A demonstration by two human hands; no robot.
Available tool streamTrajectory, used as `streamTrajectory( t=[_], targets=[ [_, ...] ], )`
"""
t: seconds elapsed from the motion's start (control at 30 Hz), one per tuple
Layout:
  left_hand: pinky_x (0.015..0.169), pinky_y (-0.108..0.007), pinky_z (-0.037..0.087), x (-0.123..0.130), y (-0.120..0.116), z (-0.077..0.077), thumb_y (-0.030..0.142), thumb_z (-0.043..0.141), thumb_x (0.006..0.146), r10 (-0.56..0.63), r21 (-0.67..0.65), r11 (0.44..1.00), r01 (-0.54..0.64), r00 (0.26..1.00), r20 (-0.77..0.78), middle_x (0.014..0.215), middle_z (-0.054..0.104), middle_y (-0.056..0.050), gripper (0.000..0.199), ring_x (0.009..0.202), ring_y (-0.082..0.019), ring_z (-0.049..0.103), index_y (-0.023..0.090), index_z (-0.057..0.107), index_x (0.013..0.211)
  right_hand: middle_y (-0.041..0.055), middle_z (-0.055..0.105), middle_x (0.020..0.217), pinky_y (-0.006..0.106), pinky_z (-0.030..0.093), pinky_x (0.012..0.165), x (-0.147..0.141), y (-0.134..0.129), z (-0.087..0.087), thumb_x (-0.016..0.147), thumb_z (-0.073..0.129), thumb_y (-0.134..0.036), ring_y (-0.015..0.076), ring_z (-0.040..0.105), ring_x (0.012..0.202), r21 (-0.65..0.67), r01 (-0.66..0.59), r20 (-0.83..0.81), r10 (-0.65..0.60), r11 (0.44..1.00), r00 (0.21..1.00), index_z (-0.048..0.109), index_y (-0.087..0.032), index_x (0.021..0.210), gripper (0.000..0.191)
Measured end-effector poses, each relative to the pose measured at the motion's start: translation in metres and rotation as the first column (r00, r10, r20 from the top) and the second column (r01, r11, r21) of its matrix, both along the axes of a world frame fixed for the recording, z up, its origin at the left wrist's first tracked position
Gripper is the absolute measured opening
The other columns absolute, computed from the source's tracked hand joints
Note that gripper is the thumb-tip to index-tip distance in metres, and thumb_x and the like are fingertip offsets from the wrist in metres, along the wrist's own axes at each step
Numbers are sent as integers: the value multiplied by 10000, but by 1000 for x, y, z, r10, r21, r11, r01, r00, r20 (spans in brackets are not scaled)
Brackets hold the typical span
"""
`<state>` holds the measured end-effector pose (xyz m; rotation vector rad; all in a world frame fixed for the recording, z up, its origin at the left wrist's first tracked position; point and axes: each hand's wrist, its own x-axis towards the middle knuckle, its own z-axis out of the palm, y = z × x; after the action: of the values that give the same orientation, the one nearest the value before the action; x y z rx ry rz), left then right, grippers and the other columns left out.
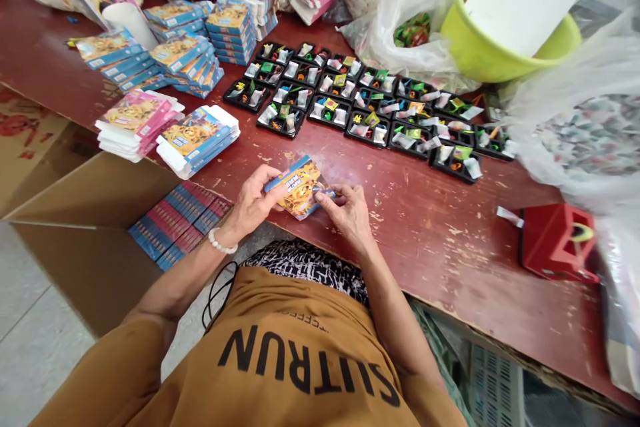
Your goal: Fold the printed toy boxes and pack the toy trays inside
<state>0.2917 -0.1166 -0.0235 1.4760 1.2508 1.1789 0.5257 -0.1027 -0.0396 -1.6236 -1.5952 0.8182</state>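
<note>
A small blue and yellow printed cardboard box (299, 192) is held between my two hands over the table's front edge. My left hand (251, 202) grips its left end, thumb on the printed face. At the right end my right hand (351, 215) is closed on it, thumb pressed near the box's end; the fingers behind are partly hidden. Beyond the hands, several black trays (327, 112) with small colourful toys and white packets lie in rows. Flat blue boxes (199, 137) and pink boxes (137, 117) are stacked to the left.
Below the table at left stands an open carton (75, 213) with packed boxes (175, 220). A red tape dispenser (557, 243) sits at right. Behind are a lime-green basin (463, 20), plastic bags (590, 127) and more stacked blue boxes (231, 27).
</note>
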Motion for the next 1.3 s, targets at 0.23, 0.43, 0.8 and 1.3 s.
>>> streamTrajectory(
  t=[0.23, 0.43, 0.8, 1.3],
  targets=[
    [635, -290, 677, -19, -2, -5, 441, 730, 903, 131, -20, 991, -130, 988, 76, 1038, 771, -72, 376, 799, -178, 767, 223, 599, 1179, -7, 683, 878, 277, 539, 601, -28, -2, 3, 869, 735, -673, 157, 636, 705, -205, -259, -490, 130, 944, 862, 638, -221, 1112, 522],
    [998, -378, 636, -17, 2, -5, 387, 673, 996, 233, 278, 945, -174, 953, -196, 1259, 790, -96, 318, 1115, -212, 770, 203, 724, 1250, -2, 684, 955, 281, 567, 574, -39, -1, -5, 864, 757, -651, 165, 657, 738, -164, -179, -542, 63, 970, 838, 525, -261, 1287, 621],
    [1231, -708, 316, -172, 83, 8, 606, 951, 648, 398, 271, 914, -303, 529, -750, 1569, 557, -199, 975, 1504, -478, 433, 192, 576, 1448, 129, 744, 1247, 492, 576, 975, -54, 93, -24, 785, 784, -736, 272, 709, 1058, 4, -284, -362, 266, 959, 893, 627, -222, 1348, 778],
    [1239, -667, 330, -207, 106, 17, 631, 934, 612, 245, 134, 966, -219, 630, -737, 1667, 439, -212, 1209, 1534, -481, 387, 175, 410, 1603, 64, 751, 1007, 411, 578, 864, -40, 74, -23, 839, 767, -620, 207, 695, 901, -38, -205, -471, 164, 978, 867, 683, -202, 1245, 589]
  ],
)
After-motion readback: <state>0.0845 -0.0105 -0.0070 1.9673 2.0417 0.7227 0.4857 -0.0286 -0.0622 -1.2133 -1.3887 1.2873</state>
